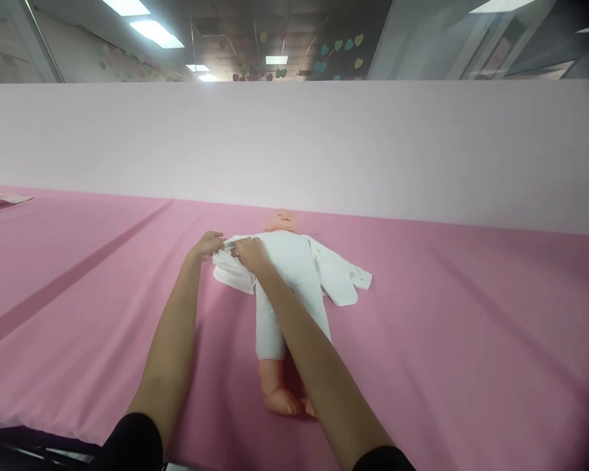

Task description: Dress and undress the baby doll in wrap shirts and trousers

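1. From where I stand, the white-clad doll [299, 268] lies face up on the pink mat [451, 360].
2. The left hand [208, 246] pinches the outer end of a bunched sleeve [234, 278], fingers nearly closed.
3. The right hand [250, 254] curls over the cloth nearer the body; its grip I can't tell.
4. I'd steady the cloth there, easing folds gently, never yanking.

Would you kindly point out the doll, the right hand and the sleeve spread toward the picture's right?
Doll [290, 259]: head view, on its white torso.
Right hand [251, 253]: head view, back of the hand.
Sleeve [334, 270]: head view, middle of its white cloth.
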### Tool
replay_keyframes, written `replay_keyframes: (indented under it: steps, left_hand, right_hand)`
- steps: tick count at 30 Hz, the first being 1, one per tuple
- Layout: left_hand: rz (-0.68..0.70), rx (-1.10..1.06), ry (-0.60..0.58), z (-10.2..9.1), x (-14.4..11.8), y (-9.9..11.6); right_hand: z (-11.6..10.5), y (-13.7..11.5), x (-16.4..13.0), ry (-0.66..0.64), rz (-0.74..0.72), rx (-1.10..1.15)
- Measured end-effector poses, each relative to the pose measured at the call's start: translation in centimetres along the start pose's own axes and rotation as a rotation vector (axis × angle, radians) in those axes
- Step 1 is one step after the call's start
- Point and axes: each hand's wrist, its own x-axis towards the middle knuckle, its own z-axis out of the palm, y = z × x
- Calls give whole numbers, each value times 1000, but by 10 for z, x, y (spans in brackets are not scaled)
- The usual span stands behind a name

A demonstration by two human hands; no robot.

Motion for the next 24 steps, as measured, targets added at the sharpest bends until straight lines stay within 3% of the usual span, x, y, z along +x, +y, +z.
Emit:
replay_keyframes:
  steps: [5, 10, 13, 18, 24]
  left_hand:
    - [86, -51, 16, 0, 4, -8]
    - [187, 143, 114, 10, 8, -10]
    - [214, 240, 129, 15, 6, -6]
    - [131, 377, 135, 19, -2, 2]
    - [166, 632, 183, 26, -2, -2]
  right_hand:
    - [-7, -3, 2, -50, -122, 101]
    - [-14, -5, 0, -130, -26, 215]
    - [-12, -5, 4, -148, -20, 144]
    - [2, -4, 9, -157, -44, 58]
    - [10, -6, 8, -143, -24, -10]
